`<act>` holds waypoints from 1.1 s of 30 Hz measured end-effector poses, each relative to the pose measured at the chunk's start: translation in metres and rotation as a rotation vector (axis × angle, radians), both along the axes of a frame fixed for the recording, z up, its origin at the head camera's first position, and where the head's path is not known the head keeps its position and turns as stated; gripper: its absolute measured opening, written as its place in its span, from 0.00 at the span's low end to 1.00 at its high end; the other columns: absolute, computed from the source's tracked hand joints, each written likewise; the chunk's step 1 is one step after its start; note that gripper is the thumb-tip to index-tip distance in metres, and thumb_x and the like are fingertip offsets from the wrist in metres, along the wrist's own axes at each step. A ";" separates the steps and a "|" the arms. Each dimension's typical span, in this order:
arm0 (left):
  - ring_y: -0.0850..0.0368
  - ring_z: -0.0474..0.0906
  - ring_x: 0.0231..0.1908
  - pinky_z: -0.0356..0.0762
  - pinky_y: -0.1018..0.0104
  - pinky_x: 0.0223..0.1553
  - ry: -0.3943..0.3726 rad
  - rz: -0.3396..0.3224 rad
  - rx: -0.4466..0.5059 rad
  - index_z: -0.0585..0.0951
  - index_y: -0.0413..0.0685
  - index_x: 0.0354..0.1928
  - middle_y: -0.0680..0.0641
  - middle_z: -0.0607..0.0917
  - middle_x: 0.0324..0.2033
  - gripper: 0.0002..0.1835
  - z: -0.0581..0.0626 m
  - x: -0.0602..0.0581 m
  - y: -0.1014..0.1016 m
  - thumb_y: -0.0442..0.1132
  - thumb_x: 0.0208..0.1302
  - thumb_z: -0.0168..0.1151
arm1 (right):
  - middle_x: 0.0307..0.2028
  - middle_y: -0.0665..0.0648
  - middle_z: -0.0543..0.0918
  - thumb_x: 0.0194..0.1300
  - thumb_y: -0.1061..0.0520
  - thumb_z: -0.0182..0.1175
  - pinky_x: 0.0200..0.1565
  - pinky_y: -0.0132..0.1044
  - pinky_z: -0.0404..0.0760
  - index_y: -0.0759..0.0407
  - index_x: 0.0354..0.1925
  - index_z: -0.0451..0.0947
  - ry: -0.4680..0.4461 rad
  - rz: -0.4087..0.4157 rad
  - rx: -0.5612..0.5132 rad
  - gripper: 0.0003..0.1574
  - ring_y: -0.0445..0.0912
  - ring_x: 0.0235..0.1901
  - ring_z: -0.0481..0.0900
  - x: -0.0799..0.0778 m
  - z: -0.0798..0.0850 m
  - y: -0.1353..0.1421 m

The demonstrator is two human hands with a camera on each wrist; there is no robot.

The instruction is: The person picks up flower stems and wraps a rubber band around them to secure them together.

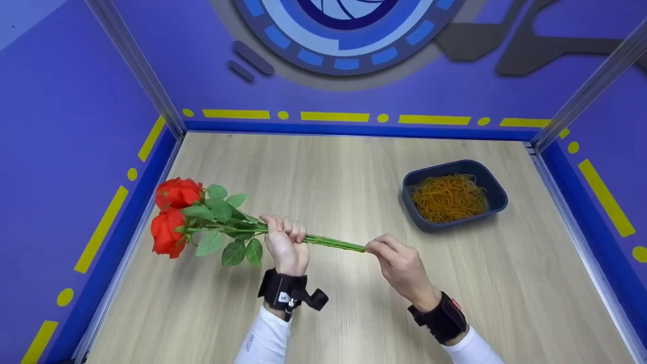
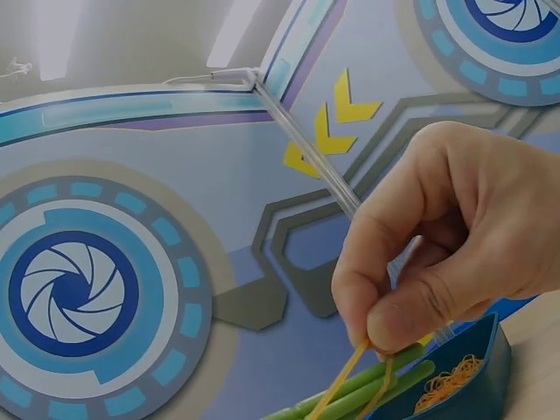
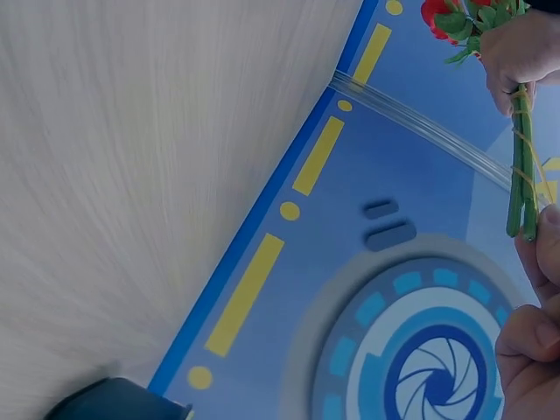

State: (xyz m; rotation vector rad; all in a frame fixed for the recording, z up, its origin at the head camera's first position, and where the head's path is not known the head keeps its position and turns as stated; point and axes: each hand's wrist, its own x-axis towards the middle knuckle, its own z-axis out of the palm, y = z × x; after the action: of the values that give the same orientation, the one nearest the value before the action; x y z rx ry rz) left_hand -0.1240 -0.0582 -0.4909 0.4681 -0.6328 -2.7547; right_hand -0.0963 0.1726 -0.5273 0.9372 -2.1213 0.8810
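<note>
My left hand (image 1: 287, 243) grips the green stems (image 1: 333, 242) of a bunch of red roses (image 1: 177, 194), held sideways over the table with the blooms at the left and leaves (image 1: 220, 207) beside the fist. At the bare stem ends, my right hand (image 1: 399, 263) pinches a yellow-orange rubber band (image 2: 341, 381) between thumb and fingertips. Stretched strands run from that pinch back along the stems. Turns of band also circle the stems in the right wrist view, where my left hand (image 3: 521, 57) holds them above.
A dark blue tub (image 1: 419, 222) with a heap of orange rubber bands (image 1: 447, 197) stands at the right on the wooden table (image 1: 323, 177). Blue walls with yellow marks (image 1: 333, 117) enclose the back and sides. Both wrists wear black straps (image 1: 283, 289).
</note>
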 end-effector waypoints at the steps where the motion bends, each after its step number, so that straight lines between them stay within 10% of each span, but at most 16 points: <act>1: 0.62 0.40 0.19 0.38 0.68 0.26 -0.007 -0.001 0.006 0.54 0.57 0.20 0.56 0.46 0.18 0.29 0.000 0.000 0.000 0.56 0.86 0.26 | 0.32 0.52 0.84 0.75 0.60 0.65 0.31 0.30 0.84 0.58 0.38 0.86 0.010 -0.003 0.000 0.06 0.41 0.29 0.86 0.000 0.000 0.001; 10: 0.62 0.39 0.20 0.36 0.68 0.28 -0.027 0.008 0.035 0.55 0.57 0.20 0.56 0.47 0.18 0.29 0.002 -0.001 0.000 0.58 0.85 0.27 | 0.30 0.49 0.83 0.81 0.53 0.58 0.22 0.33 0.78 0.56 0.34 0.87 0.132 -0.103 0.068 0.17 0.41 0.22 0.82 -0.001 0.004 0.006; 18: 0.62 0.40 0.18 0.38 0.68 0.25 -0.023 -0.025 -0.038 0.52 0.57 0.19 0.57 0.47 0.17 0.30 0.000 0.001 0.010 0.56 0.86 0.26 | 0.30 0.47 0.83 0.66 0.57 0.70 0.17 0.31 0.73 0.52 0.32 0.87 0.188 -0.178 0.168 0.04 0.40 0.17 0.77 -0.007 0.010 0.003; 33: 0.62 0.41 0.18 0.39 0.68 0.25 0.030 -0.071 -0.107 0.53 0.56 0.20 0.56 0.47 0.17 0.29 -0.012 0.006 0.019 0.55 0.87 0.25 | 0.29 0.46 0.83 0.53 0.61 0.81 0.26 0.28 0.78 0.52 0.32 0.87 -0.009 0.033 0.200 0.11 0.37 0.26 0.82 -0.010 0.011 -0.015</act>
State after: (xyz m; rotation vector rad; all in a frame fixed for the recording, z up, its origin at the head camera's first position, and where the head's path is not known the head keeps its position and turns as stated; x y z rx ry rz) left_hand -0.1178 -0.0394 -0.5034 0.3867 -0.7985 -2.7705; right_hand -0.1061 0.1572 -0.5160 1.0731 -2.2382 0.6989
